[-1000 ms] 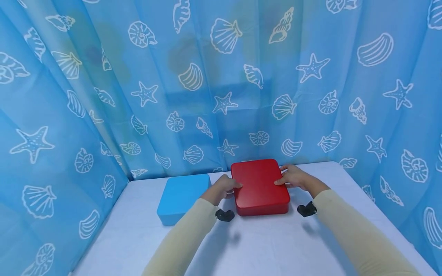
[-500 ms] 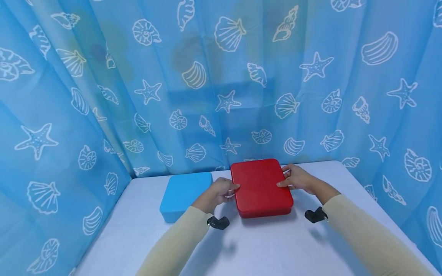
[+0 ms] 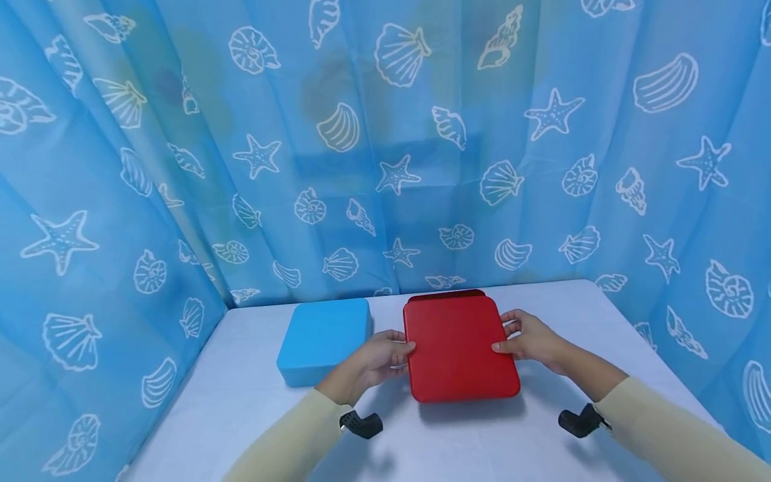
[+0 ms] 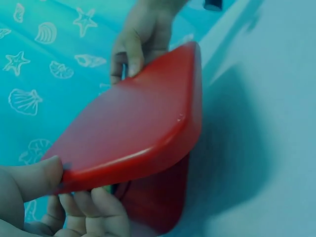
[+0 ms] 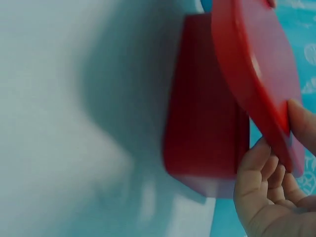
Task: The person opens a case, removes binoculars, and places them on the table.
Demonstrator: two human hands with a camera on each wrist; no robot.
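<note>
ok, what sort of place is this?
Likely a curtained-off tabletop workspace: a blue seashell-print curtain hangs behind and at the sides of a white table, with a blue box and a red box on it.

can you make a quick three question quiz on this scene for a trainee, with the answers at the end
1. True or false: the left hand and the right hand both grip the red lid.
2. In the head view, where is the light-blue box?
a) left of the red lid
b) right of the red lid
c) on top of the red lid
3. Does the red lid sit flush on the red box?

Key: 1. True. 2. a. 3. No; it is tilted, with a gap between them.
</note>
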